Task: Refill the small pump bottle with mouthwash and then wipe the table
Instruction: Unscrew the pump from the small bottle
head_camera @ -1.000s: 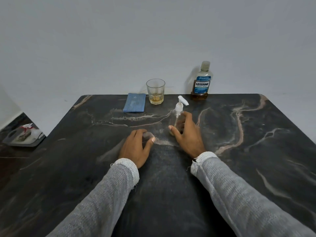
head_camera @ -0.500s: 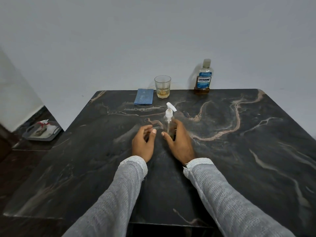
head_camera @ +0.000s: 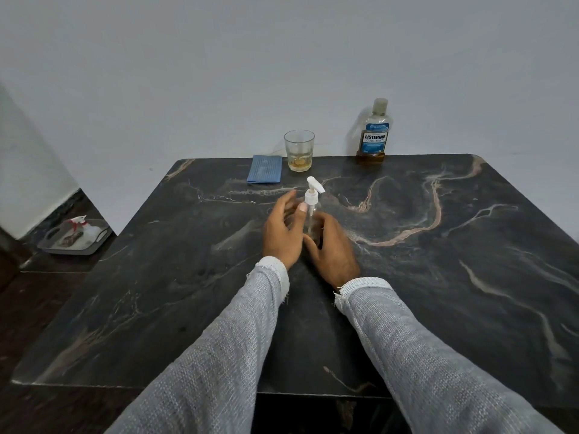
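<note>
Holding the pump bottle (head_camera: pixel 310 214) in my right grip (head_camera: pixel 332 249), left grip (head_camera: pixel 282 230) apart near the collar; unscrewing carelessly could tip it.

Dark marble surface (head_camera: pixel 438 277): pump bottle (head_camera: pixel 311 211) between the hands; cloth (head_camera: pixel 264 173), glass (head_camera: pixel 299 151), mouthwash bottle (head_camera: pixel 372 133) beyond.

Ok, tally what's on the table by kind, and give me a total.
Bottles: 2, the pump bottle and the mouthwash bottle
Glasses: 1, the glass
Cloths: 1, the blue cloth
Total: 4
</note>
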